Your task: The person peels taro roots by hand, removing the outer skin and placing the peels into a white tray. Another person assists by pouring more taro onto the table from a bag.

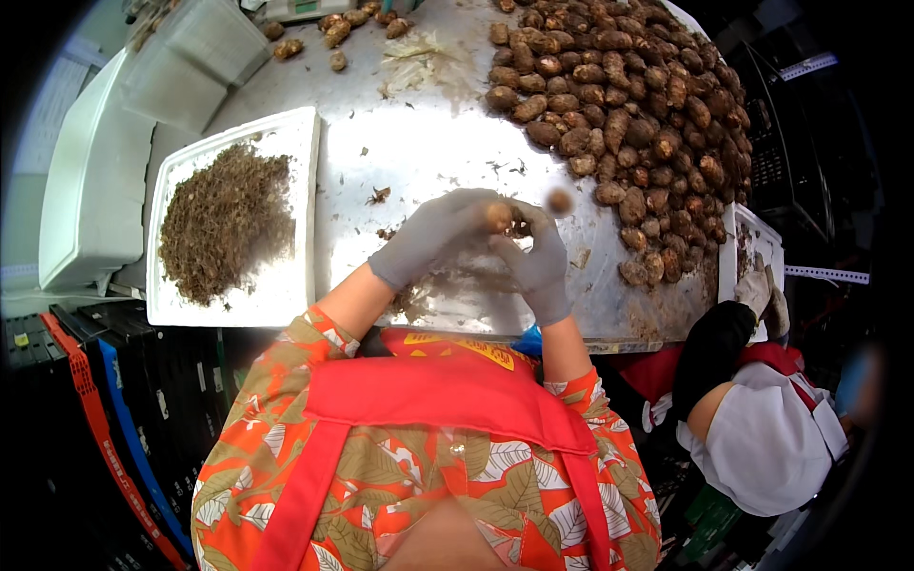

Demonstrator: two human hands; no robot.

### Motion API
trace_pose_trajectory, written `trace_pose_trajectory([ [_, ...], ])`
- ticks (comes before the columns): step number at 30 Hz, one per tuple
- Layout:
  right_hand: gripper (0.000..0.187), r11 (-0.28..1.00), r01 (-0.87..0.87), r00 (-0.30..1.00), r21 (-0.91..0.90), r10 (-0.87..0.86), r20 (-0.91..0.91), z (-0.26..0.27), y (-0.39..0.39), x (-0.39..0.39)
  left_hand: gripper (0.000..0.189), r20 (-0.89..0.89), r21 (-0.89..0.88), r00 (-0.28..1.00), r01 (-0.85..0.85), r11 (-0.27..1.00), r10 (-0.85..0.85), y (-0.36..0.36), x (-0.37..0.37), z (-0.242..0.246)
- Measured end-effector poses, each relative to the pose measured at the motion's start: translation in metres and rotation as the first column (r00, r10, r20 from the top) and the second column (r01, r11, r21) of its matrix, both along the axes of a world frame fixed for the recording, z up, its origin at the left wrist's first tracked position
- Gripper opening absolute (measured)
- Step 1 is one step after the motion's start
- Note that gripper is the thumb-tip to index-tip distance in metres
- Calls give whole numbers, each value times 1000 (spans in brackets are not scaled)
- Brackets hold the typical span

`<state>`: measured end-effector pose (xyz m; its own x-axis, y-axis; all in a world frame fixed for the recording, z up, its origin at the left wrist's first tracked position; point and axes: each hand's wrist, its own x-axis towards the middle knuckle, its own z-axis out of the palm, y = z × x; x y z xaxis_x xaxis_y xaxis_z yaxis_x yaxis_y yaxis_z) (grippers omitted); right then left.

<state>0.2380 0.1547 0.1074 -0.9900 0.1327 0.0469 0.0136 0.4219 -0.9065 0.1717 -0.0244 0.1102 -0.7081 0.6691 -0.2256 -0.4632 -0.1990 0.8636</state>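
My left hand [441,232], in a grey glove, holds a small brown taro corm [498,216] at its fingertips, above the metal table [428,150]. Close beside it is my right hand [534,250], also gloved in grey, its thumb and fingers curled around a gap next to the corm; whether they touch it is hard to tell. A blurred round corm [559,202] appears just right of my right hand. Brown scraps and dirt lie under and around both hands. A big heap of taro corms [621,107] covers the table's right side.
To the left, a white foam tray [308,214] holds a pile of brown root fibres [218,221]. Clear plastic bins [178,86] and a few corms [288,48] are at the back left. At right, a person's gloved hands [760,292] are over another foam box [727,250]. Crates stand lower left.
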Motion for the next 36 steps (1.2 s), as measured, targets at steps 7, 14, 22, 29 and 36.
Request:
trace_pose_trajectory([
  [7,57,996,-60,998,-67,58,-29,3,-18,1,55,-197,-169,977,45,985,-79,0,8,18],
  [14,53,988,-151,984,42,155,-89,9,-26,7,40,-591,-599,765,-207,773,-254,-5,20,46],
  [22,54,971,-229,973,65,231,-13,37,-40,9,39,-691,-510,670,-184,840,-272,-17,1,27],
  [29,55,847,-106,979,-521,179,92,9,-32,8,41,-655,-424,750,-262,867,-94,-13,6,16],
  [36,55,801,49,990,-596,41,135,16,-31,7,27,-485,-422,866,-353,835,121,-13,13,21],
])
